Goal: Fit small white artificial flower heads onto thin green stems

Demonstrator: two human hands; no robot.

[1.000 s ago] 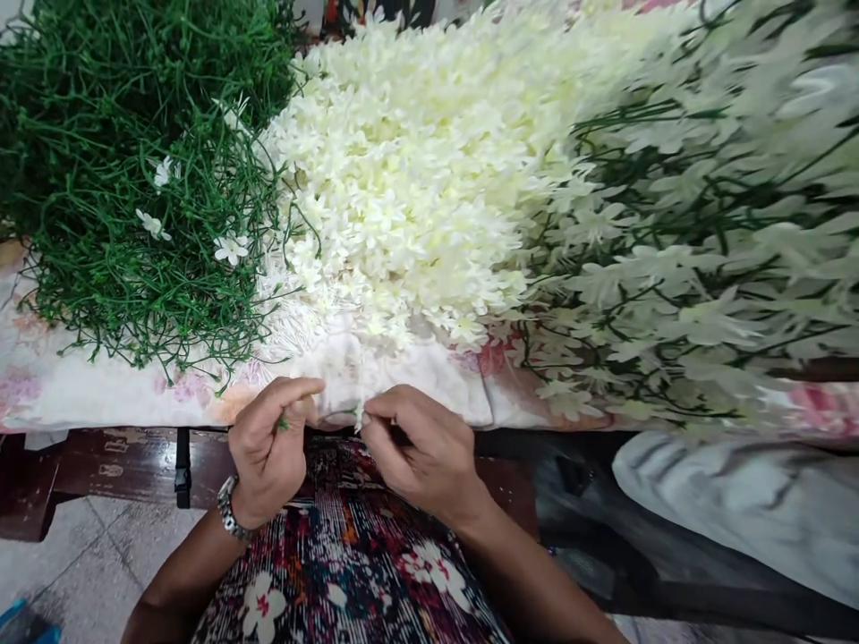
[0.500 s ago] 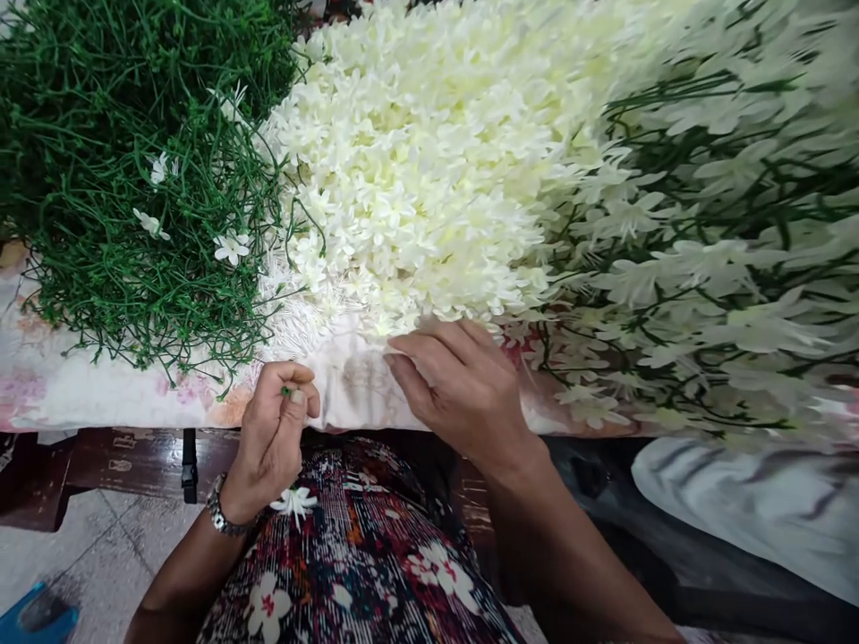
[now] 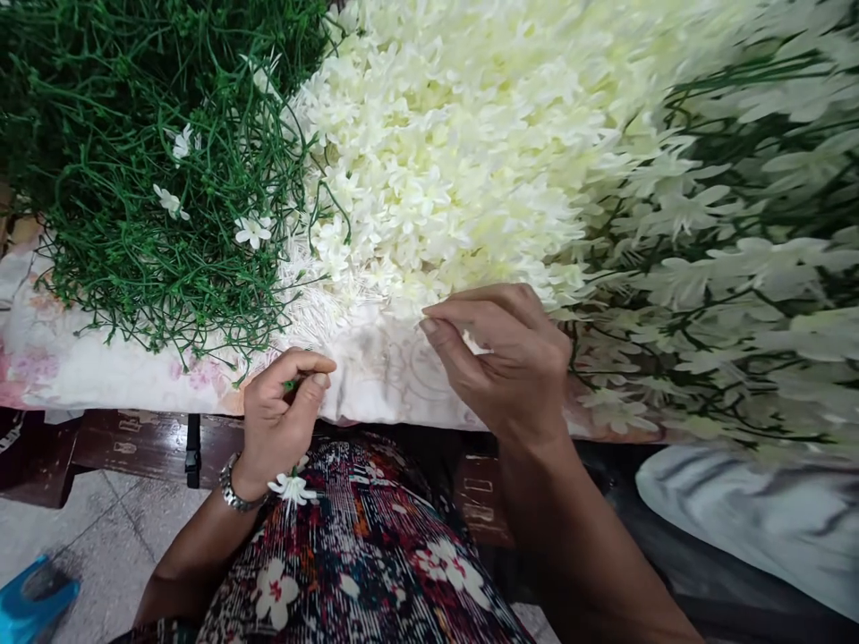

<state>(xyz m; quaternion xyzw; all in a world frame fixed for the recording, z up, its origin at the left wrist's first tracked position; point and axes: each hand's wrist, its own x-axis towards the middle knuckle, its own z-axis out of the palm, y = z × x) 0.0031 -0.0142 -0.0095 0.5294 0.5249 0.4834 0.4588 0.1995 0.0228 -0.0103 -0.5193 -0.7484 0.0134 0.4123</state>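
My left hand [image 3: 282,407] is closed on a green artificial flower stem [image 3: 290,385], whose tip shows between thumb and fingers. A white flower [image 3: 293,487] hangs below that palm, near the wristwatch; it looks to be on the same stem. My right hand [image 3: 506,362] is raised over the cloth, thumb and forefinger pinched together, and what they hold is too small to make out. Just beyond it spreads a heap of loose cream-white petals [image 3: 436,170]. Thin white stamens [image 3: 312,300] lie in a pile between the hands and the heap.
A mass of bare green stems [image 3: 161,197] covers the left of the floral tablecloth [image 3: 134,376]. Finished white flowers on stems [image 3: 738,286] are piled at the right. A black buckle strap [image 3: 192,452] hangs under the table edge; a blue plastic thing [image 3: 37,595] is on the floor.
My right hand has moved right and up from the front of the petal heap, still pinching. The left thumb and forefinger have straightened a little around the stem. The view has shifted slightly.
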